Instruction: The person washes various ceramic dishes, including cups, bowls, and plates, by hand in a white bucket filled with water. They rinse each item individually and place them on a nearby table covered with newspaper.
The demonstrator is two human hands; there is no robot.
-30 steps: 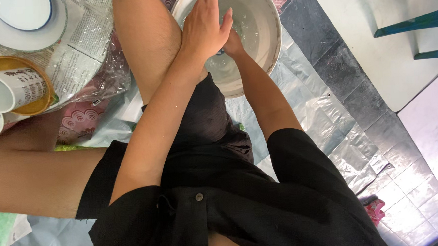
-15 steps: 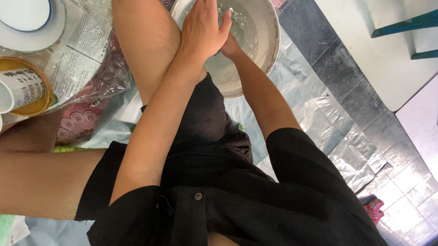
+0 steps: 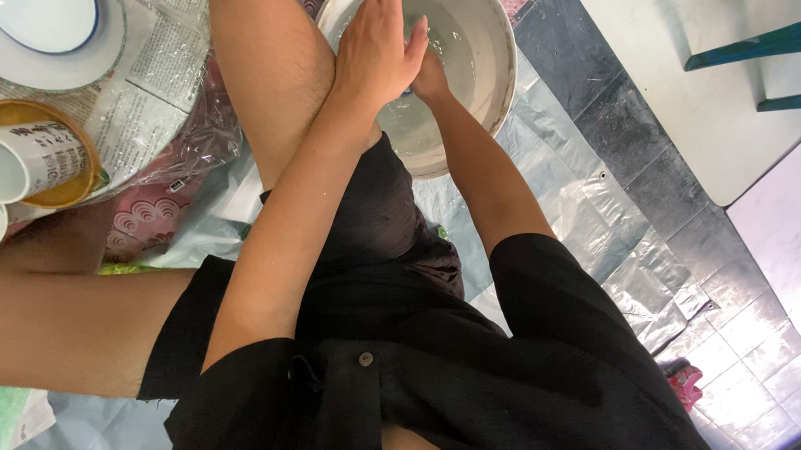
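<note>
Both hands work in a water-filled basin (image 3: 488, 59) at twelve o'clock. Left hand (image 3: 377, 55) lies spread, fingers apart; right hand's (image 3: 430, 75) grip cannot be told. The basin looks heavy, slippery; hold its rim.

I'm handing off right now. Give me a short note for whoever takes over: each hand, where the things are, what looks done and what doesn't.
Left hand: fingers spread, over the near rim of the metal basin, nothing visibly held.
Right hand: in the basin, mostly hidden under the left; whether it holds anything cannot be told.
Basin: on the floor sheet between the knees, holding water.
Off to the left on newspaper: a white plate with a bowl on it, and a white mug lying on its side on a brown dish.
Done or left: both hands are at the water; the plate, bowl and mug are untouched.
</note>
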